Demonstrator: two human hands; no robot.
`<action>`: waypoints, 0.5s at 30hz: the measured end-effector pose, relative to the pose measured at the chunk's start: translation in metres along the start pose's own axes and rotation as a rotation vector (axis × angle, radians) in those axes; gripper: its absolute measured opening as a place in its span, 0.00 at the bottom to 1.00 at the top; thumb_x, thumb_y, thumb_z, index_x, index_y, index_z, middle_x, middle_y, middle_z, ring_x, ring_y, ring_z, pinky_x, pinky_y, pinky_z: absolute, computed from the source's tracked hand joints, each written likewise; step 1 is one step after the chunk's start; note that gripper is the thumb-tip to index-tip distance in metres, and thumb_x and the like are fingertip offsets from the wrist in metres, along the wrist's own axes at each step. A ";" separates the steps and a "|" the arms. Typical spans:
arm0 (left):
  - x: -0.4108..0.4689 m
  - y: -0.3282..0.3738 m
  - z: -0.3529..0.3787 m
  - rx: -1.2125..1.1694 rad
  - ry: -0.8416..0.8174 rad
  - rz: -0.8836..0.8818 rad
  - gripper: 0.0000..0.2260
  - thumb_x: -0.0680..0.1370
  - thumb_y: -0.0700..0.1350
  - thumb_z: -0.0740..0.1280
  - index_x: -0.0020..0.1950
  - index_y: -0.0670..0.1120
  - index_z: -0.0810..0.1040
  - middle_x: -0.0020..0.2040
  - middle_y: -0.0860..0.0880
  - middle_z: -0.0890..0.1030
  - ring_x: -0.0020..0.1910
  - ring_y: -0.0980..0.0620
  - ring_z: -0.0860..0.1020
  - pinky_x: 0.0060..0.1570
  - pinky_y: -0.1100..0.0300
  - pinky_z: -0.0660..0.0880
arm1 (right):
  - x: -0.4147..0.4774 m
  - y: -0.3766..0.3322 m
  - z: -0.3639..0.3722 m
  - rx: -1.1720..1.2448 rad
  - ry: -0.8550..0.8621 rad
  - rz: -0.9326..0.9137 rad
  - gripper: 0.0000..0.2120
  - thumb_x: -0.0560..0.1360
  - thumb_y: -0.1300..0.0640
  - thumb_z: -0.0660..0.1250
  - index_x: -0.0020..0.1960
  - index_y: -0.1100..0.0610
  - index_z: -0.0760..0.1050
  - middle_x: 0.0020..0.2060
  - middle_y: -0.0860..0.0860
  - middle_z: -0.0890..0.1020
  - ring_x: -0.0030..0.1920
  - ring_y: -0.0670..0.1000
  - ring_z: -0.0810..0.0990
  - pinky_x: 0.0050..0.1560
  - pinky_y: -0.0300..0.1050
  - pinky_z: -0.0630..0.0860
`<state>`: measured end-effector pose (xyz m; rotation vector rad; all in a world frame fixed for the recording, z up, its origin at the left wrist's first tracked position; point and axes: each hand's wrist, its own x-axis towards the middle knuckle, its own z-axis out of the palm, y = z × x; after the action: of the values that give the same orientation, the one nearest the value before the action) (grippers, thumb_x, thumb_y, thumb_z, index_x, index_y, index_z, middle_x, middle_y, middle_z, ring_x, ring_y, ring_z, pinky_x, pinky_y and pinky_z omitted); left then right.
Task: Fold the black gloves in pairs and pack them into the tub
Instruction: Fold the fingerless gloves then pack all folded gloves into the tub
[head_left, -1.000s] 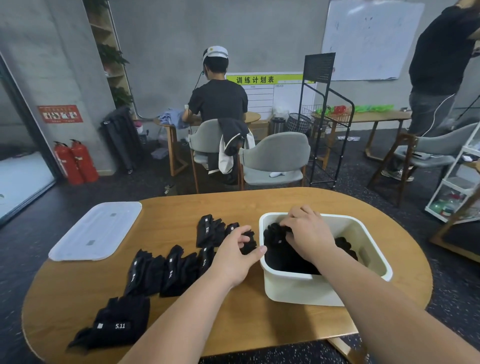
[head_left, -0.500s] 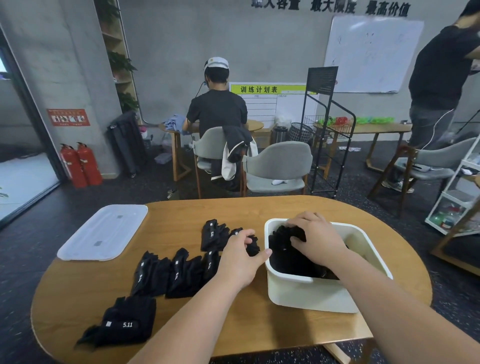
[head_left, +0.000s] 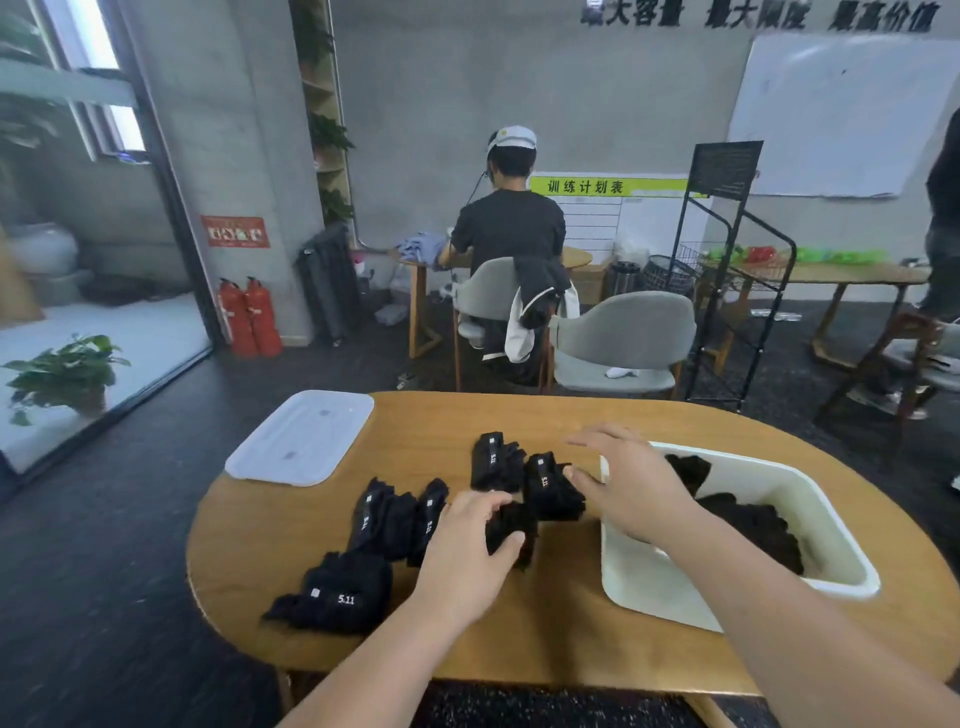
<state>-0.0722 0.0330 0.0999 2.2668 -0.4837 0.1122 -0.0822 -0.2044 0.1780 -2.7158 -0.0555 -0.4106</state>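
Several black gloves (head_left: 395, 519) lie in a loose row across the wooden table (head_left: 545, 623), with one flat "5.11" glove (head_left: 337, 597) nearest me. My left hand (head_left: 467, 551) grips a folded black glove (head_left: 511, 530) between thumb and fingers. My right hand (head_left: 631, 486) hovers open with spread fingers over the left rim of the white tub (head_left: 654, 577), just right of another folded glove (head_left: 548, 486). Black gloves (head_left: 748, 525) lie packed inside the tub.
The tub's white lid (head_left: 301, 436) lies at the table's far left. Two grey chairs (head_left: 623, 338) stand behind the table, and a person sits with their back to me at another desk. A black wire rack (head_left: 727, 270) stands at the right.
My right hand has come out of the tub and moved left, opening over the rim. My left hand has closed round a folded glove. The camera has tilted and swung left.
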 end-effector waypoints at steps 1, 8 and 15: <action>-0.006 -0.009 -0.007 0.043 0.016 0.000 0.19 0.83 0.56 0.68 0.74 0.60 0.73 0.68 0.63 0.71 0.71 0.60 0.69 0.72 0.58 0.69 | 0.000 -0.009 0.007 0.001 -0.006 -0.021 0.20 0.81 0.43 0.68 0.73 0.40 0.74 0.67 0.39 0.74 0.65 0.46 0.74 0.64 0.42 0.73; -0.043 -0.073 -0.053 0.320 0.124 -0.069 0.16 0.84 0.55 0.66 0.72 0.61 0.75 0.68 0.62 0.73 0.72 0.59 0.68 0.78 0.54 0.63 | -0.012 -0.060 0.069 0.051 -0.110 -0.170 0.21 0.81 0.44 0.68 0.73 0.42 0.75 0.69 0.37 0.74 0.71 0.44 0.69 0.72 0.43 0.70; -0.076 -0.131 -0.062 0.354 0.122 -0.249 0.14 0.85 0.54 0.64 0.70 0.56 0.77 0.67 0.60 0.75 0.70 0.56 0.70 0.71 0.56 0.70 | -0.047 -0.089 0.131 0.091 -0.272 -0.220 0.21 0.83 0.44 0.64 0.75 0.40 0.71 0.71 0.35 0.71 0.73 0.41 0.65 0.73 0.42 0.69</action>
<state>-0.0881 0.1811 0.0329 2.6261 -0.1194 0.2224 -0.0993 -0.0705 0.0821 -2.6651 -0.4399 -0.0930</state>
